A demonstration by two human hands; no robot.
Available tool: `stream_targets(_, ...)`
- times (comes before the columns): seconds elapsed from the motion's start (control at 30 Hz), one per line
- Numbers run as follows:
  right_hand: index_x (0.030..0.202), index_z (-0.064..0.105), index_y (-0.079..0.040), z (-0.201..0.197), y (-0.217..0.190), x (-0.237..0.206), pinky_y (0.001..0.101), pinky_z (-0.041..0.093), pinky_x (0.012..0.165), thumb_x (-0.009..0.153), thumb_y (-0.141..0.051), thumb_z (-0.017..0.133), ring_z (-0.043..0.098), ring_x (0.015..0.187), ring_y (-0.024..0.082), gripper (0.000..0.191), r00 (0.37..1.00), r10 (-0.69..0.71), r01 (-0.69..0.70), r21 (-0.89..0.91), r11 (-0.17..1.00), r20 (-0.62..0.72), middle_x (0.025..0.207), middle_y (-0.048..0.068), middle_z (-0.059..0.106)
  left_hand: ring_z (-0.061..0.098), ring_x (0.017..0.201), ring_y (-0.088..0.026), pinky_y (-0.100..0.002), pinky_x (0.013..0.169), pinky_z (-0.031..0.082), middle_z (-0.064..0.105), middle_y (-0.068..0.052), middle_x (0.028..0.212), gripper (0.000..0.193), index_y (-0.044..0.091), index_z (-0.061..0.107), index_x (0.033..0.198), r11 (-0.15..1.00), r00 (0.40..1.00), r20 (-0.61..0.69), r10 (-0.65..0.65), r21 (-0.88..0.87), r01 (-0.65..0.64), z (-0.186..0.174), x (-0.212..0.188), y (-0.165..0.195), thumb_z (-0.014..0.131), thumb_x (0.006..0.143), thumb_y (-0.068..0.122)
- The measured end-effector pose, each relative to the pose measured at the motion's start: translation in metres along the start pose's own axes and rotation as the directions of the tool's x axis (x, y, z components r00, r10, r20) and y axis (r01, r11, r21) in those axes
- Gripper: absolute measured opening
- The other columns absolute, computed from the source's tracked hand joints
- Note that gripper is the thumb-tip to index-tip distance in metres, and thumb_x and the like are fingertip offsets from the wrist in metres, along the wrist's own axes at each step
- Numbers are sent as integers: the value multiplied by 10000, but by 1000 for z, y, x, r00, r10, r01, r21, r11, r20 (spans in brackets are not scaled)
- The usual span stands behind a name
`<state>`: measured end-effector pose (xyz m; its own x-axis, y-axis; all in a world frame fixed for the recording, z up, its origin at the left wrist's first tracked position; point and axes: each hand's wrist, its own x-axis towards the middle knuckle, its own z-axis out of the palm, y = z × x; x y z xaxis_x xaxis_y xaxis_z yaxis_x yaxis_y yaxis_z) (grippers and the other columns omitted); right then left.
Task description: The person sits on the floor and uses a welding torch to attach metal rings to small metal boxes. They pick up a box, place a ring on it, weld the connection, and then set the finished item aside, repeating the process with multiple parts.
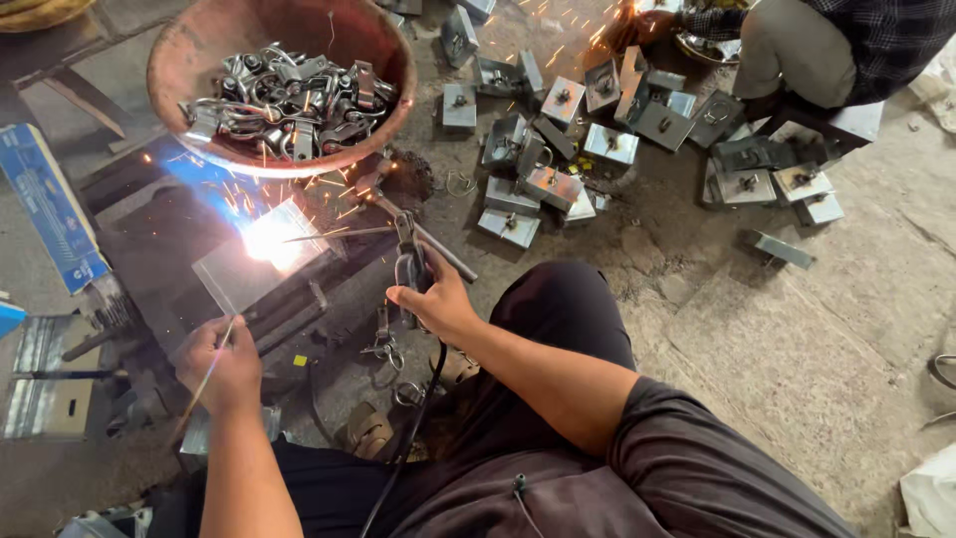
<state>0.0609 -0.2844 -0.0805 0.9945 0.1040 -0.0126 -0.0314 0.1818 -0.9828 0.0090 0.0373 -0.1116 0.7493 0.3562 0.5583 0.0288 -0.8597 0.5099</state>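
Note:
My right hand [435, 301] grips a welding electrode holder [407, 261], whose thin rod reaches left to a bright white arc [271, 239] on a flat metal piece [261, 261]. Sparks fly up from that spot. A black cable [418, 418] runs from the holder down over my lap. My left hand [221, 371] is closed around a thin metal rod [214, 367], low and left of the arc. I squat on the ground in dark clothes.
A rust-coloured bowl [179, 50] full of steel clamps sits above the arc. Several welded square metal plates [558, 149] lie scattered on the concrete floor. Another person [817, 40] squats at top right amid sparks. A blue box [50, 209] lies left.

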Motion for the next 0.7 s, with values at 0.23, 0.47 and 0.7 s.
stream_targets(0.23, 1409, 552, -9, -1, 2, 1, 251, 499, 828, 791, -116, 814, 557, 930, 82, 680, 1000, -22, 22, -1, 1000, 11, 1037, -12, 603, 725, 911, -326, -422, 852, 570, 753, -123, 947, 118, 33, 758, 916, 998, 998, -29, 61, 18, -61, -6, 4, 11, 811, 946, 134)
stream_targets(0.47, 1388, 556, -28, -1, 2, 2, 251, 479, 783, 768, -111, 815, 537, 878, 82, 677, 1000, 21, -22, 10, 1000, 10, 980, -23, 585, 730, 944, -319, -411, 874, 581, 751, -147, 1037, 140, 28, 759, 1010, 997, 1000, 8, -29, -68, 29, -7, 1, 8, 802, 962, 152)
stream_targets(0.7, 1363, 534, -95, 6, 6, -2, 271, 536, 804, 798, -61, 754, 569, 917, 68, 607, 986, -168, 160, 302, 940, 0, 1029, -21, 600, 705, 1023, -382, -459, 906, 543, 736, -211, 1122, 430, 41, 752, 1218, 986, 975, 161, -153, -44, 162, -29, 6, 38, 801, 885, 307)
